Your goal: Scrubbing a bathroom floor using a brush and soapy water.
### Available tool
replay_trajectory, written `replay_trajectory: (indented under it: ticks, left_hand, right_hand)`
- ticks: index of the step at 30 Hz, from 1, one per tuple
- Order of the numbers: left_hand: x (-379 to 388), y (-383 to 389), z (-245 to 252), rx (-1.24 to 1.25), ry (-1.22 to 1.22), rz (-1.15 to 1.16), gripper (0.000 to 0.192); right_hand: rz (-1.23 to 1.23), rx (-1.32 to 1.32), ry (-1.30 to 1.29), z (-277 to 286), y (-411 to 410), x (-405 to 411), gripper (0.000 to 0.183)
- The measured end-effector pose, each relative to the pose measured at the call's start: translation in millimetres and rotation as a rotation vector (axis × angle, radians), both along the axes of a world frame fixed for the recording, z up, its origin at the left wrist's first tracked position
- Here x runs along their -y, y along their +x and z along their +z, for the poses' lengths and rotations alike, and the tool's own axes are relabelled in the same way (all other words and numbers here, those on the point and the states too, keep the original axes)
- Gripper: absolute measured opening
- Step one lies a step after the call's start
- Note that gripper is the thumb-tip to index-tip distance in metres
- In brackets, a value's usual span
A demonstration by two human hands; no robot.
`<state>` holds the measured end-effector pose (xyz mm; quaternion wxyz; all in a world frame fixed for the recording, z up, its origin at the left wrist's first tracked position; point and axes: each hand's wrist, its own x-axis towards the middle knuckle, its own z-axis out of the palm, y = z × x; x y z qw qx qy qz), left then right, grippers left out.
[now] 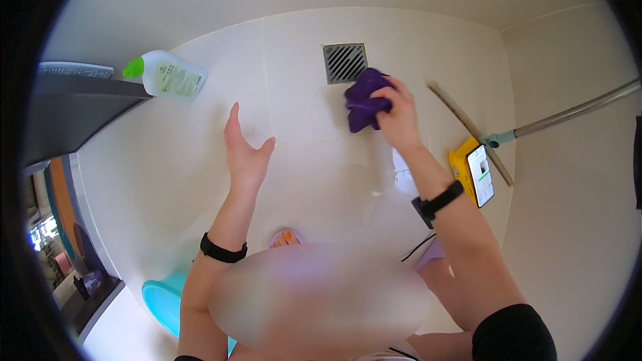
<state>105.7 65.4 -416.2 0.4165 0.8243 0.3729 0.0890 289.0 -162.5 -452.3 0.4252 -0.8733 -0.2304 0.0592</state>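
Observation:
My right hand [398, 113] grips a crumpled purple cloth [366, 100], just beside the lower right corner of a grey slotted floor drain cover [345, 63]. Part of the cloth hangs below my fingers. To the left, my left hand [246, 153] is empty, thumb and fingers apart, over the pale tiled floor [301, 175]. A translucent bottle with a green cap [175, 75] and a printed label lies or stands at the upper left; its exact pose is unclear. Black bands circle both my wrists.
At the right, a squeegee or mop with a metal pole [577, 110] rests near a yellow box [461, 163] and a phone [480, 176]. A turquoise basin [163, 301] is at lower left. A dark cabinet or shelf [90, 110] juts in from the left. Walls rise behind and at right.

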Motion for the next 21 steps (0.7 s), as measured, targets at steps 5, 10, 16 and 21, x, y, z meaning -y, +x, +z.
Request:
replay_trajectory:
  ticks: [5, 10, 16, 21]
  left_hand:
    - [9, -8, 5, -0.046, -0.023, 0.006, 0.086]
    - [16, -15, 3, -0.038, -0.017, -0.032, 0.087]
    - [21, -18, -5, -0.005, -0.007, -0.102, 0.086]
    - [22, -17, -5, -0.07, -0.038, -0.06, 0.087]
  right_hand:
    - [-0.041, -0.068, -0.077, 13, -8, 63, 0.037]
    - [0.108, -0.024, -0.35, -1, -67, 91, 0.051]
    - [0.208, 0.042, -0.618, -9, -94, 16, 0.052]
    - [0.08, 0.047, -0.56, -15, -51, -59, 0.046]
